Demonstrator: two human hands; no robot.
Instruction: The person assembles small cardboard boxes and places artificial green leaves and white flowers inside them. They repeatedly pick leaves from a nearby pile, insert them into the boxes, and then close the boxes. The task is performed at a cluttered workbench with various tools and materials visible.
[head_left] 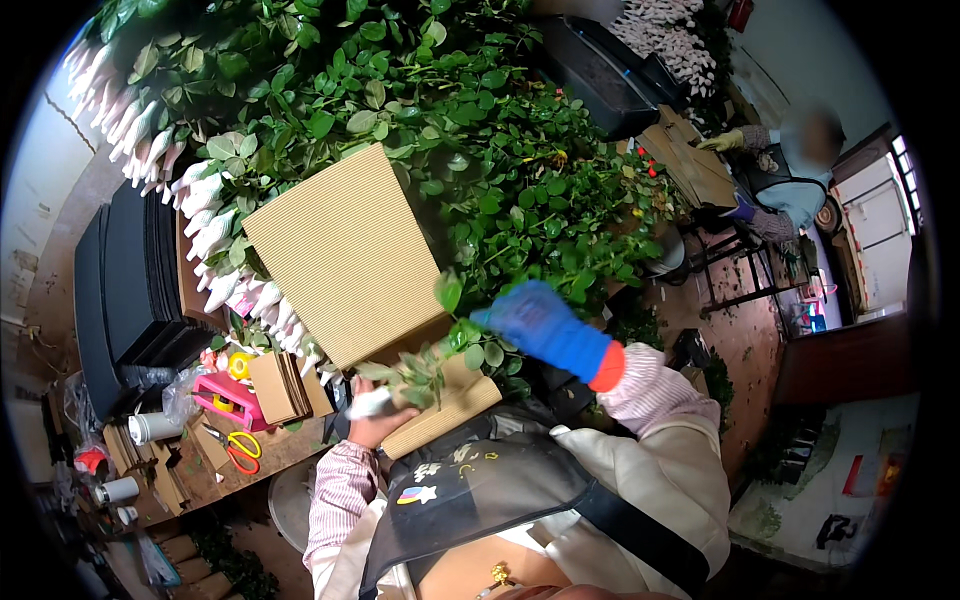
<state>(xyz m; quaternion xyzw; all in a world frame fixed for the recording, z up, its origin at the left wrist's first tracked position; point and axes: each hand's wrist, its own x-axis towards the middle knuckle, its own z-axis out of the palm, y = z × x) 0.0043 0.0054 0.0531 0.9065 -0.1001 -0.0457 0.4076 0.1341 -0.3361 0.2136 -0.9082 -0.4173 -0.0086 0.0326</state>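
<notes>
My left hand [376, 428], bare, is closed around a rose [421, 384] with a white-covered head and blurred leaves, above a rolled piece of tan corrugated cardboard [450, 405]. To its right, my right hand [545, 325], in a blue glove with a red cuff, is by some green leaves; its fingers are smeared by motion, so their grip is unclear. A flat tan corrugated sheet [345, 255] rests on the big pile of leafy rose stems [480, 150], just beyond my hands. Sleeved white and pink rose heads [210, 230] line the pile's left side.
A pink tape dispenser [225, 402], yellow-and-red scissors [243, 452] and small cardboard pieces [283, 388] lie on the left table. Black boards [125, 290] are stacked behind them. At the right, another person [800, 175] in gloves handles cardboard [685, 160].
</notes>
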